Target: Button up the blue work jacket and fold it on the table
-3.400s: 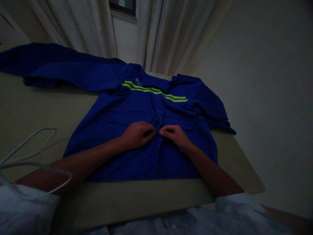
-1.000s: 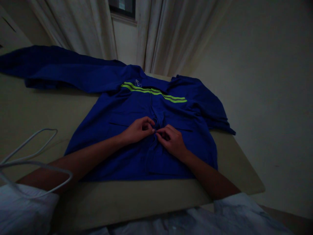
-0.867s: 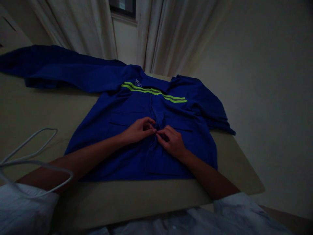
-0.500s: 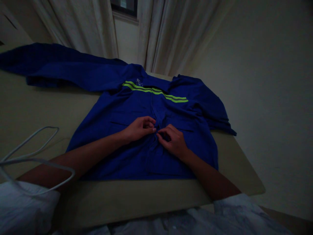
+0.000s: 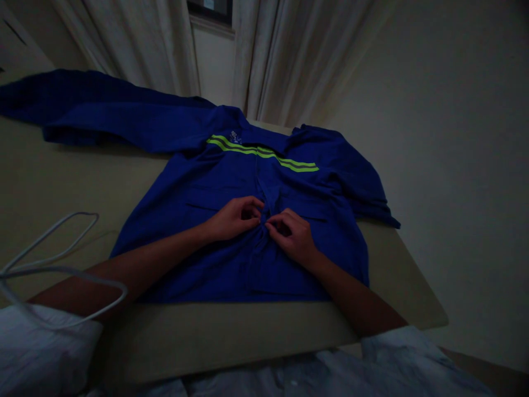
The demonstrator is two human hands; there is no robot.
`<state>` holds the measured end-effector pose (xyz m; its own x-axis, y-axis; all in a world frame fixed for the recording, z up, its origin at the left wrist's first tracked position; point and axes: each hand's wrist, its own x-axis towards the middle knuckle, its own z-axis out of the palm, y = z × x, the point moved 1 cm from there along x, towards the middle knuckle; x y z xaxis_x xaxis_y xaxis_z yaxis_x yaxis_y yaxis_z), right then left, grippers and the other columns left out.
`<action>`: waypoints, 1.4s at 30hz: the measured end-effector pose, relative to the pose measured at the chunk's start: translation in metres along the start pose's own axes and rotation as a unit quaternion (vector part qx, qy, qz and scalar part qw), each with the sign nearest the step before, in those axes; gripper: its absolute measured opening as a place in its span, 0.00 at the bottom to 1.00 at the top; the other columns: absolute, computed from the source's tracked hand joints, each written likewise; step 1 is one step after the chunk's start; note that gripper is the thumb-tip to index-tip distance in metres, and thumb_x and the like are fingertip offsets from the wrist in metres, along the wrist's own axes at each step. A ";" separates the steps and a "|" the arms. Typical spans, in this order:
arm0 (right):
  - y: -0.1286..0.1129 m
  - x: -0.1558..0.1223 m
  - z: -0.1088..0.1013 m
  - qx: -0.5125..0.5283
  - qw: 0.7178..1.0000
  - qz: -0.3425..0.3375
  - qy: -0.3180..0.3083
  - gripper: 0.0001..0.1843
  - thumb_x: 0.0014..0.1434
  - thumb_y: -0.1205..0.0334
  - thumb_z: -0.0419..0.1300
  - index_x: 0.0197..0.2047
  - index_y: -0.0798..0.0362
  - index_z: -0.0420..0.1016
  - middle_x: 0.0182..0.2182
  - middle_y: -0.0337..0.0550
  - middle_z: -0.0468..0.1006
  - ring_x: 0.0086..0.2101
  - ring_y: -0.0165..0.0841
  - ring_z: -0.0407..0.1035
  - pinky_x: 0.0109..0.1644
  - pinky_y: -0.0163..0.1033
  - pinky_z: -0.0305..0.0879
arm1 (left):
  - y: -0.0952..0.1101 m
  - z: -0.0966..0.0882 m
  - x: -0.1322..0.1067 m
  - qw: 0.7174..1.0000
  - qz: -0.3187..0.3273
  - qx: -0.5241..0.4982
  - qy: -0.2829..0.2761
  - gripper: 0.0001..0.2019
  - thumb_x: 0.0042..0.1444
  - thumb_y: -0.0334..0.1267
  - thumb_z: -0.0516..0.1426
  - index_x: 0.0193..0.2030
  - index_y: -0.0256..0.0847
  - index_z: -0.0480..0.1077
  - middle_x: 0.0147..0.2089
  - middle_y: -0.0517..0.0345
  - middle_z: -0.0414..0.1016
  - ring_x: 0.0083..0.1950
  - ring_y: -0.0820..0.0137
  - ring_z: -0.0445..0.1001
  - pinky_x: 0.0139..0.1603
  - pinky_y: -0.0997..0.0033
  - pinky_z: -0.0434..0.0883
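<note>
Both the left hand (image 5: 235, 219) and the right hand (image 5: 291, 237) rest at the middle of a blue work shirt (image 5: 215, 270), drawn in narrow with the fingers curled. The fingertips (image 5: 260, 219) of the left hand and those of the right almost meet at the shirt's front opening, pinching the cloth there, and the fabric puckers between them. Whether a button sits in either pinch is too dark and too small to tell. The shirt lies face up on a beige tabletop (image 5: 53, 187), its front toward the ceiling, with two lime reflective stripes (image 5: 262, 154) across the chest and a small pale logo (image 5: 236, 137) above them. Its left-hand sleeve (image 5: 103, 117) stretches out across the far side of the tabletop, while the other sleeve (image 5: 357, 184) lies bunched at the right edge. The cloth looks like light, soft cotton that will go limp and crease rather than hold a shape, so the firmer places to take hold would be the doubled front edge, the collar or the hem. A white cord (image 5: 49, 270) lies in a loose loop over the left forearm (image 5: 124, 270), and white bedding (image 5: 41, 353) shows along the bottom, with pale curtains (image 5: 289, 55) beyond the tabletop
</note>
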<state>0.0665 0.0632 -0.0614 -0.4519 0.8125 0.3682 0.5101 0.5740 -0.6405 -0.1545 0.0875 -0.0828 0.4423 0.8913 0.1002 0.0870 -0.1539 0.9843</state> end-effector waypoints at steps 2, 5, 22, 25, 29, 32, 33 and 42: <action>0.001 0.001 -0.001 0.003 1.000 0.003 -0.018 0.07 0.68 0.57 0.64 0.44 0.51 0.81 0.32 0.41 0.74 0.29 0.31 0.67 0.34 0.38 0.64 | 0.000 0.000 0.000 1.000 -0.005 -0.013 0.003 0.16 0.57 0.38 0.63 0.51 0.38 0.71 0.38 0.57 0.81 0.37 0.71 0.79 0.40 0.71 0.74; 0.002 0.001 -0.002 -0.016 0.999 -0.020 -0.024 0.06 0.69 0.59 0.64 0.44 0.51 0.80 0.33 0.41 0.75 0.29 0.31 0.68 0.34 0.37 0.66 | 0.001 0.001 0.001 0.999 -0.033 -0.037 -0.002 0.15 0.57 0.40 0.63 0.50 0.38 0.72 0.36 0.58 0.80 0.35 0.72 0.78 0.37 0.73 0.71; 0.000 0.001 -0.007 -0.278 0.907 -0.317 0.005 0.11 0.72 0.68 0.60 0.35 0.51 0.77 0.24 0.38 0.72 0.26 0.29 0.65 0.31 0.38 0.60 | 0.010 0.012 0.002 0.983 -0.119 -0.112 0.079 0.16 0.51 0.39 0.69 0.44 0.37 0.72 0.32 0.62 0.75 0.33 0.74 0.73 0.36 0.74 0.68; 0.001 0.001 -0.008 -0.267 0.912 -0.313 0.014 0.08 0.71 0.67 0.61 0.37 0.52 0.78 0.26 0.38 0.74 0.27 0.29 0.67 0.33 0.37 0.62 | 0.012 0.012 0.003 0.988 -0.108 -0.103 0.050 0.16 0.51 0.41 0.68 0.42 0.38 0.71 0.32 0.62 0.74 0.33 0.74 0.73 0.36 0.74 0.67; 0.000 0.002 -0.004 -0.222 0.940 -0.257 0.036 0.06 0.70 0.65 0.62 0.39 0.51 0.78 0.29 0.40 0.77 0.28 0.30 0.70 0.33 0.36 0.64 | 0.012 0.012 0.005 0.991 -0.083 -0.102 0.020 0.15 0.50 0.41 0.69 0.37 0.39 0.69 0.31 0.64 0.72 0.33 0.75 0.71 0.36 0.74 0.66; -0.006 0.001 0.001 -0.173 0.966 -0.186 0.048 0.03 0.69 0.65 0.62 0.41 0.52 0.78 0.32 0.42 0.77 0.31 0.31 0.72 0.35 0.36 0.67 | 0.010 0.014 0.007 0.991 -0.079 -0.104 0.033 0.13 0.51 0.40 0.67 0.36 0.39 0.67 0.30 0.65 0.70 0.32 0.75 0.69 0.35 0.75 0.65; -0.008 0.001 0.003 -0.165 0.971 -0.165 0.049 0.03 0.68 0.65 0.62 0.42 0.52 0.78 0.32 0.43 0.77 0.31 0.32 0.72 0.35 0.37 0.67 | 0.009 0.015 0.007 0.990 -0.081 -0.106 0.040 0.13 0.52 0.40 0.67 0.36 0.40 0.67 0.30 0.65 0.70 0.32 0.75 0.69 0.35 0.75 0.65; -0.011 0.003 -0.008 -0.277 0.889 -0.363 0.032 0.06 0.68 0.72 0.62 0.43 0.52 0.77 0.26 0.37 0.75 0.26 0.29 0.67 0.30 0.39 0.58 | 0.018 0.016 0.002 0.972 -0.168 -0.161 0.042 0.15 0.54 0.40 0.67 0.40 0.41 0.66 0.28 0.68 0.66 0.27 0.78 0.63 0.29 0.77 0.60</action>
<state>0.0654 0.0604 -0.0482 -0.7756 0.2004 0.5986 0.3907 0.8972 0.2060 -0.1377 0.0803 -0.0670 0.3625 0.9012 -0.2373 -0.0761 0.2824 0.9563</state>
